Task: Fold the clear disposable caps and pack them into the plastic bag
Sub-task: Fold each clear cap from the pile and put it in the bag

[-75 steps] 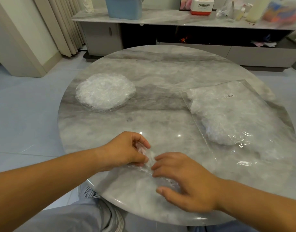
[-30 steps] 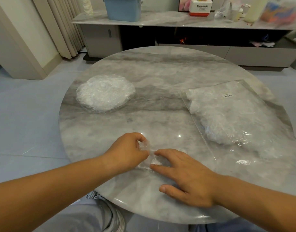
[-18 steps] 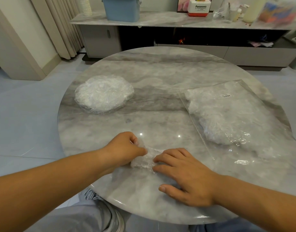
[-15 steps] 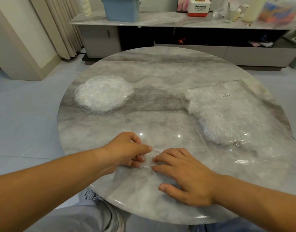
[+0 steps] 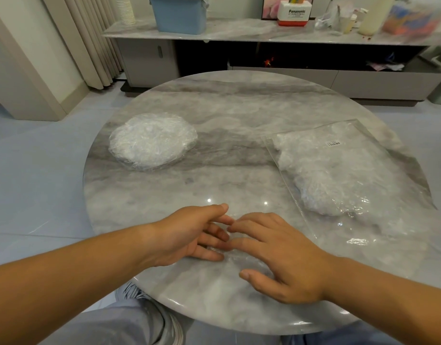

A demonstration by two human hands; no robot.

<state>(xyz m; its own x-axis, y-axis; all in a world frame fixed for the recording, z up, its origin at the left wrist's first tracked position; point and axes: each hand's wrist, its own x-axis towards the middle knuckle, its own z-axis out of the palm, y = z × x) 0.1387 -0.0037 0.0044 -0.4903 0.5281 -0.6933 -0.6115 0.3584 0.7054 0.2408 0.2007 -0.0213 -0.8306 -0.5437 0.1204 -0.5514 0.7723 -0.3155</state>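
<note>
Looking down at a round marble table (image 5: 239, 115), grey-white with darker bands running across it and two little light spots glinting off the gloss. Past the table's far edge a long low cabinet (image 5: 251, 33) is running along the wall, carrying a blue bin (image 5: 179, 16), a stack of paper cups (image 5: 126, 9) and a red-and-white Panasonic box (image 5: 295, 14). Beige curtains (image 5: 89, 41) are hanging off to the table's far left, and pale floor tiles are showing all around.

Compared with half a second ago, the left hand (image 5: 189, 235) is no longer bunching up the film with curled fingers. Its fingers are now lying stretched out, almost meeting the right hand's fingertips. The right hand (image 5: 284, 257) is sitting where it was, flat, fingers fanned and thumb out. Both are pressing down on one clear cap (image 5: 235, 257) at the table's near edge, and the film is so see-through I'm barely making out its crinkles, so how far it's folded I can't say.

On the table's right side the plastic bag (image 5: 378, 195) is lying flat, a small barcode label (image 5: 333, 143) near its far end, with a white wad of folded caps (image 5: 334, 175) sitting inside. On the table's left side a round pile of loose caps (image 5: 152, 141) is waiting, well apart from the bag
</note>
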